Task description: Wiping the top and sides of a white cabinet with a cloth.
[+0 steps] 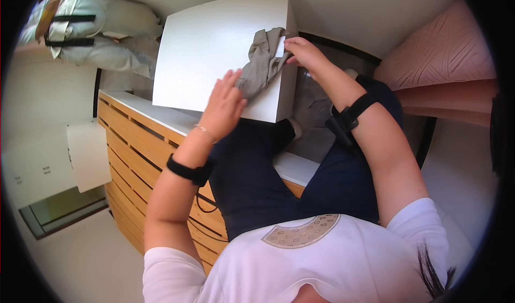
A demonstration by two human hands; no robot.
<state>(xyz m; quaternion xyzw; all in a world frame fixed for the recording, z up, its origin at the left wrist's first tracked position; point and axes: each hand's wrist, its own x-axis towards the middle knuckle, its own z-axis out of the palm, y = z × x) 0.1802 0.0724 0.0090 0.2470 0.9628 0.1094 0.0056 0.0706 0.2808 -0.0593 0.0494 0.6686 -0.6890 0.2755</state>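
A crumpled grey-green cloth [259, 67], perhaps a garment, lies along the right edge of a white box-shaped table [201, 53]. My left hand [226, 105] is palm down at the cloth's nearer end, fingers extended and a little apart, with the fingertips at its edge. At the far right side, my right hand [305, 55] pinches the cloth's edge between thumb and fingers, just beyond the table's rim. Beside those fingertips shows a small white patch [280, 47], like a label or paper. Whether the left fingertips press on the cloth is hard to see.
My legs straddle the table's near corner above a slatted wooden bench or bed frame [136, 142]. A person in pale clothes [108, 21] is at the upper left. On the right stands a pink patterned cushion or seat [442, 53]. Black bands with devices circle both my forearms.
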